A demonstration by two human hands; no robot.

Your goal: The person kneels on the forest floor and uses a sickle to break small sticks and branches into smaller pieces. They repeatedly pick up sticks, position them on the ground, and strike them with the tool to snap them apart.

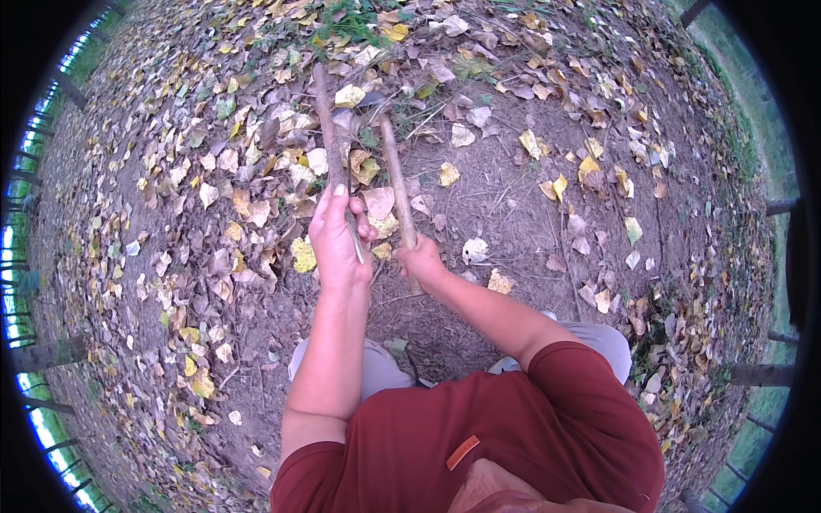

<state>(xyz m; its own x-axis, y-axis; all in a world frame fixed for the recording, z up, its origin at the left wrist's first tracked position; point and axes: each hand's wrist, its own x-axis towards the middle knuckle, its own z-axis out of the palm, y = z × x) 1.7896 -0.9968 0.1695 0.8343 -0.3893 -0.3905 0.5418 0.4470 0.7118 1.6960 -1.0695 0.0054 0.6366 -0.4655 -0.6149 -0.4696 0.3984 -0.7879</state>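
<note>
My left hand (338,234) is closed around a brown wooden stick (328,128), its thumb lying along the wood. The stick points away from me, its far end over the leaves. A thin strip of wood with a pale lower end (356,242) crosses the left palm; I cannot tell whether it belongs to the same stick. In my right hand (421,258) is the wooden handle (396,173) of a tool. Its dark head (372,100) is blurred and partly hidden by a yellow leaf, close to the stick's upper part. A short butt of the handle shows below the right hand.
Dry leaves (218,192) cover much of the brown soil (500,211) around me. Green grass (346,22) grows at the far side. My bent knees (600,343) are close beneath my arms. Tree trunks (48,354) stand along the left and right rims.
</note>
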